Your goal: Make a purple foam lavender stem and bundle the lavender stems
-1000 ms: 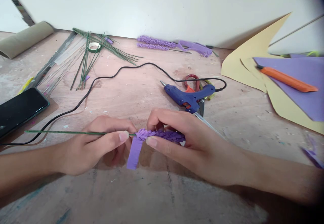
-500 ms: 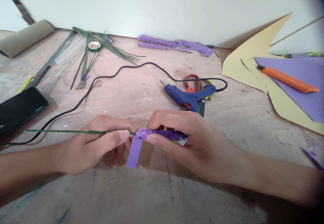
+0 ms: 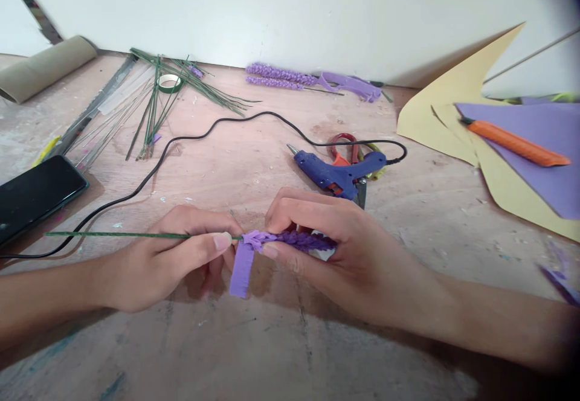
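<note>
My left hand [image 3: 181, 256] pinches a thin green wire stem [image 3: 118, 235] that runs out to the left over the wooden table [image 3: 254, 352]. My right hand [image 3: 335, 250] is closed round the purple fringed foam spike [image 3: 303, 241] wound on that stem. A loose purple foam strip [image 3: 241, 268] hangs down from the spike's left end, between my two hands. Both hands hover low over the table near its front middle.
A blue glue gun [image 3: 338, 171] with a black cord [image 3: 181, 141] lies just behind my hands, on red scissors [image 3: 342, 144]. A phone [image 3: 34, 195] lies left; green wires [image 3: 176, 87] and tape roll [image 3: 169, 82] back left. Finished purple spikes [image 3: 281, 76] rest by the wall. Yellow and purple sheets [image 3: 521, 165] with an orange cutter [image 3: 516, 141] lie right.
My right hand's fingers have curled tighter over the purple spike and turned it slightly. The hanging strip looks a little shorter. My left hand has stayed in place.
</note>
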Tool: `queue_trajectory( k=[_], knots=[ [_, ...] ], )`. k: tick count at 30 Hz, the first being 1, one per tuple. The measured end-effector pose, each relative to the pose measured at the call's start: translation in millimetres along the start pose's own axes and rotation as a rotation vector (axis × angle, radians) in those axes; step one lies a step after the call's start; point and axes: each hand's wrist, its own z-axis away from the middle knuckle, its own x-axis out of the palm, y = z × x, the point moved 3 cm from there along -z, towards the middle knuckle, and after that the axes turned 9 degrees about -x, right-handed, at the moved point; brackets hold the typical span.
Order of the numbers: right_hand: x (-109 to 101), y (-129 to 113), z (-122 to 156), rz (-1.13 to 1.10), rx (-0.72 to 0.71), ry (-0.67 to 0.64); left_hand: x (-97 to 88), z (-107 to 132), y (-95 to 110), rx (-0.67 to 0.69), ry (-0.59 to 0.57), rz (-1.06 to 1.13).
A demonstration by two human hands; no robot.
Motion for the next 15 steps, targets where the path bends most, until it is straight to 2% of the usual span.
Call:
queue_trajectory(
  k=[8,12,15],
  knots=[
    [0.7,-0.7,-2.2,-0.05,0.072,-0.038,-1.4,-0.4,2.7,0.032,0.006,-0.062],
    [2.7,-2.6,-3.7,-0.167,0.015,-0.104,-1.7,-1.0,5.0,0.045,0.019,-0.12],
    [2.9,-0.5,-3.9,-0.108,0.035,-0.066,-1.0,-0.6,5.1,0.03,0.019,-0.107]
  ],
)
